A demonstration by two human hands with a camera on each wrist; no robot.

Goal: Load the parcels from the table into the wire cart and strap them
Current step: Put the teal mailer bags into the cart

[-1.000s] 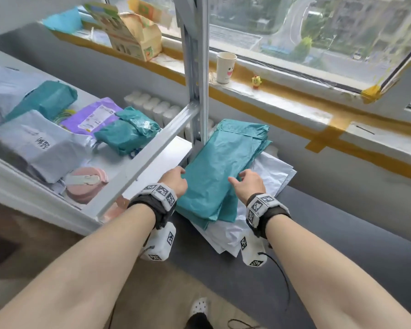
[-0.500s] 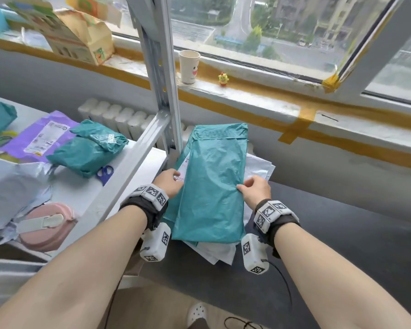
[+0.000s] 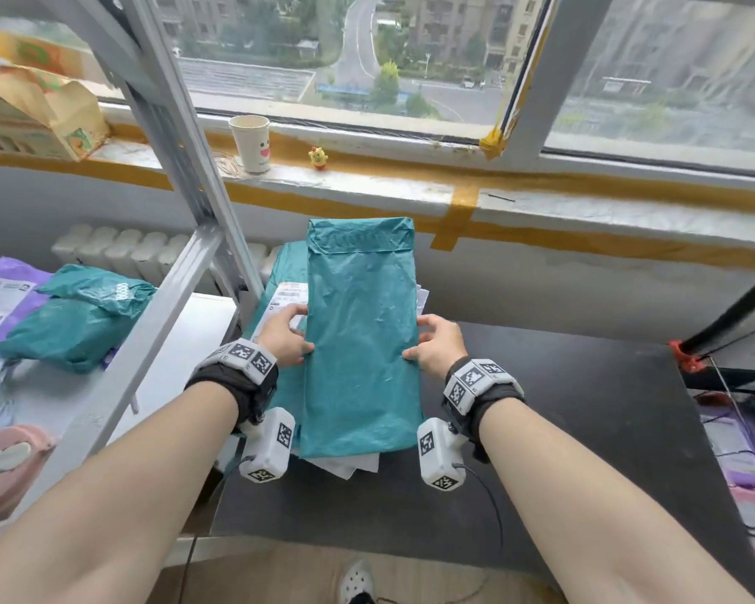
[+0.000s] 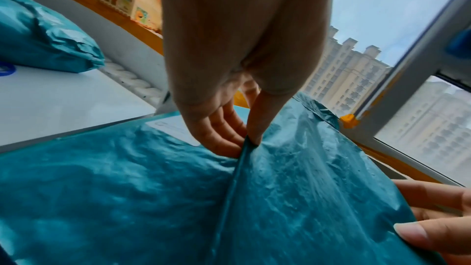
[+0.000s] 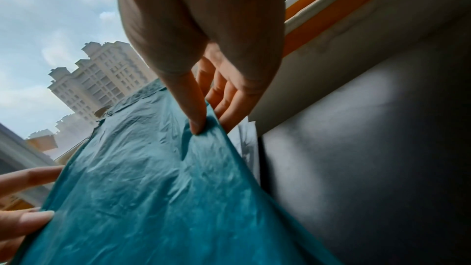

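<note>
Left of the flat teal parcel (image 3: pixel 360 337), a bulkier teal parcel (image 3: pixel 75 316) lay on the white worktop (image 3: pixel 184 342). The left hand (image 3: pixel 285 337) pinched the flat parcel's left edge, the right hand (image 3: pixel 436 342) its right edge, thumbs on top, probably so the limp bag stayed level over the white mailers (image 3: pixel 349 464) beneath.

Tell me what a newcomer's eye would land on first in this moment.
The long teal mailer bag dominates the centre, held over the dark table on top of white and teal parcels. The left hand and right hand pinch its two long edges, thumbs on top. Next come the paper cup with a smiley face on the windowsill behind, and a crumpled teal parcel on the white shelf at left.
</note>
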